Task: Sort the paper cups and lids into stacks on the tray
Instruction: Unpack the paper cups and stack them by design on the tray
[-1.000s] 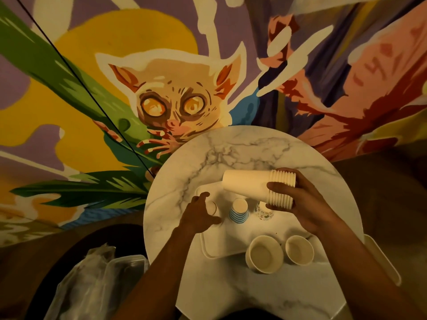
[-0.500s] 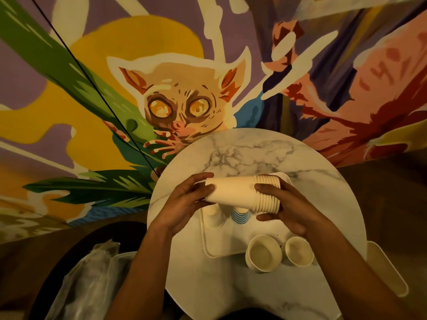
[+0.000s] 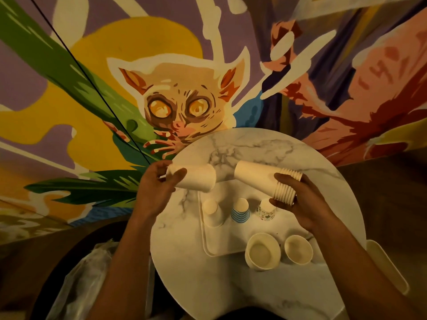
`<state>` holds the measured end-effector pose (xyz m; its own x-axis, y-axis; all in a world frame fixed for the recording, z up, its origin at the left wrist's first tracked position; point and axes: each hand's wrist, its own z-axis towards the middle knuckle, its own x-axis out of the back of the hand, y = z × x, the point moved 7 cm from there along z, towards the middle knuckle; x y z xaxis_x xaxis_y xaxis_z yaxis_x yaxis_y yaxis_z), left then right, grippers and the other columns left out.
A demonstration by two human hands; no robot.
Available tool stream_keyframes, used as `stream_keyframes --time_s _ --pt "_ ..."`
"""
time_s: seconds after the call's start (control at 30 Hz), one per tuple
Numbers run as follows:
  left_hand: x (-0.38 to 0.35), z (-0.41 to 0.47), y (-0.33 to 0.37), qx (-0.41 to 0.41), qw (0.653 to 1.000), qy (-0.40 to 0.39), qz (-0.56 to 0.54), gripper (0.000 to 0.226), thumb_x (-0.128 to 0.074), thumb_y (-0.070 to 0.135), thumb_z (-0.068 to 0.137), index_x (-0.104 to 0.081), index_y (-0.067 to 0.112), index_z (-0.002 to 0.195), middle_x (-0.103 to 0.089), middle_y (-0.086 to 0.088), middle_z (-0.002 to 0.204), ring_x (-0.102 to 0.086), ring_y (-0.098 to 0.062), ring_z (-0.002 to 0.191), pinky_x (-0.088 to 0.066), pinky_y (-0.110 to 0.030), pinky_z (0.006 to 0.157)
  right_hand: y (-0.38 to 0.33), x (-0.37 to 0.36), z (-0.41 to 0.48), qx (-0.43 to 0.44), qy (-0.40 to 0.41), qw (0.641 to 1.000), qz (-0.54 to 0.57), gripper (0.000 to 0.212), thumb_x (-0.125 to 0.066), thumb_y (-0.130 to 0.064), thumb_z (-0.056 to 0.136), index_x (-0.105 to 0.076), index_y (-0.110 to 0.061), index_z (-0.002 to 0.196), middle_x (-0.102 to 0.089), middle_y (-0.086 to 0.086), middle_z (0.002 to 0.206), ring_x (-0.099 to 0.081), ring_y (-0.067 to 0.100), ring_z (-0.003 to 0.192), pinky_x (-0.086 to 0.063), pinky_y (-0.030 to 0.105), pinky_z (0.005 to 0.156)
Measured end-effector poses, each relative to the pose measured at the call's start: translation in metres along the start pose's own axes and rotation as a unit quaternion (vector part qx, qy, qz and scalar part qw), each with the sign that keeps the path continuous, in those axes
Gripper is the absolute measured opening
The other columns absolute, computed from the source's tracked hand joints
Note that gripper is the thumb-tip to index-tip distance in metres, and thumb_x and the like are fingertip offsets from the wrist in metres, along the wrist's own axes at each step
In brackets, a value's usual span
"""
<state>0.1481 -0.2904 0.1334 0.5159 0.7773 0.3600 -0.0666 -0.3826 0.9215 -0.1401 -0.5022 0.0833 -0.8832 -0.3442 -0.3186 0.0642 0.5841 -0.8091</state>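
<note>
Stack [image 3: 261,179] and loose cup [image 3: 196,179] are held in the air above the far part of the table, over the tray's far edge. Behind them a painted mural [image 3: 184,100] fills the wall. The round marble table [image 3: 231,146] bears a pale tray [image 3: 227,241].

The stack lies almost level, long axis left to right. Its bases point left and slightly up in the view, its rims right. The right hand [image 3: 307,204] has its fingers curled round the rim end.

The loose cup lies along nearly the same line, just left of the stack and apart from it, with its mouth facing the stack. The left hand [image 3: 154,192] clasps its base end, thumb on the near side.

At the tray's near edge a big bowl [image 3: 262,251] and a small bowl [image 3: 298,249] stand side by side, mouths up. I cannot tell whether they rest on the tray or the table.

Three small cups stand upside down in a row on the tray: plain cup [image 3: 210,207], striped cup [image 3: 240,210], printed cup [image 3: 265,210].
</note>
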Motion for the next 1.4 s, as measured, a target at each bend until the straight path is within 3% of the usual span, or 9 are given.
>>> stream_keyframes --time_s 0.13,0.27,0.63,0.87,1.0,1.13,1.4 --pt "-0.032 -0.003 -0.01 -0.051 0.979 -0.081 0.18 0.049 -0.084 0.038 0.08 -0.061 0.028 0.122 -0.062 0.004 0.118 -0.063 -0.017 0.099 -0.051 -0.032 0.081 0.005 0.002 0.001 -0.005 0.005 1.0 -0.003 0.053 -0.081 -0.014 0.08 -0.059 -0.012 0.129 -0.064 0.013 0.126 -0.065 0.035 0.11 -0.063 0.045 0.07" --pt "-0.069 -0.002 -0.031 -0.07 0.952 -0.109 0.276 0.055 -0.085 0.038 0.076 -0.061 0.024 0.124 -0.065 -0.001 0.123 -0.062 -0.023 0.109 -0.049 -0.033 0.089 0.005 0.002 0.001 -0.003 0.006 1.0 -0.003 0.055 -0.083 -0.014 0.079 -0.06 -0.012 0.128 -0.065 0.012 0.126 -0.065 0.036 0.11 -0.063 0.047 0.072" --pt "-0.116 0.002 -0.075 -0.031 0.912 -0.181 0.366 0.067 -0.083 0.047 0.078 -0.051 0.027 0.134 -0.057 -0.004 0.134 -0.057 -0.026 0.121 -0.046 -0.035 0.097 0.007 0.001 -0.004 -0.005 -0.008 1.0 -0.009 0.053 -0.081 -0.016 0.08 -0.06 -0.021 0.128 -0.062 0.008 0.126 -0.064 0.034 0.109 -0.063 0.05 0.077" --pt "-0.099 -0.002 -0.067 -0.023 0.938 -0.182 0.293 0.065 -0.075 0.043 0.088 -0.045 0.026 0.143 -0.052 -0.004 0.142 -0.054 -0.024 0.127 -0.043 -0.034 0.103 0.008 -0.01 -0.008 -0.025 -0.057 0.998 -0.013 0.06 -0.081 -0.022 0.069 -0.062 -0.018 0.125 -0.064 0.012 0.127 -0.065 0.035 0.109 -0.062 0.045 0.069" --pt "-0.08 -0.009 -0.035 0.013 0.977 -0.198 0.077 0.05 -0.074 0.028 0.091 -0.054 0.03 0.136 -0.059 0.001 0.136 -0.061 -0.017 0.117 -0.052 -0.037 0.1 0.014 -0.019 -0.01 -0.059 -0.089 0.994 0.0 0.055 -0.079 -0.021 0.068 -0.062 -0.02 0.121 -0.061 0.016 0.13 -0.062 0.041 0.115 -0.061 0.042 0.065" --pt "-0.066 -0.025 -0.012 0.06 0.949 -0.273 -0.146 0.053 -0.071 0.012 0.092 -0.056 0.03 0.139 -0.062 -0.003 0.138 -0.061 -0.022 0.125 -0.052 -0.046 0.104 0.019 -0.03 -0.014 -0.086 -0.114 0.99 -0.004 0.055 -0.077 -0.023 0.069 -0.06 -0.019 0.121 -0.059 0.021 0.134 -0.061 0.042 0.118 -0.06 0.041 0.064" --pt "-0.062 -0.042 -0.002 0.048 0.929 -0.328 -0.166 0.068 -0.076 0.008 0.081 -0.054 0.029 0.142 -0.066 -0.003 0.131 -0.063 -0.026 0.122 -0.051 -0.049 0.106 0.021 -0.046 -0.024 -0.1 -0.145 0.984 -0.006 0.052 -0.076 -0.024 0.072 -0.06 -0.019 0.122 -0.06 0.018 0.133 -0.062 0.039 0.117 -0.062 0.046 0.072"
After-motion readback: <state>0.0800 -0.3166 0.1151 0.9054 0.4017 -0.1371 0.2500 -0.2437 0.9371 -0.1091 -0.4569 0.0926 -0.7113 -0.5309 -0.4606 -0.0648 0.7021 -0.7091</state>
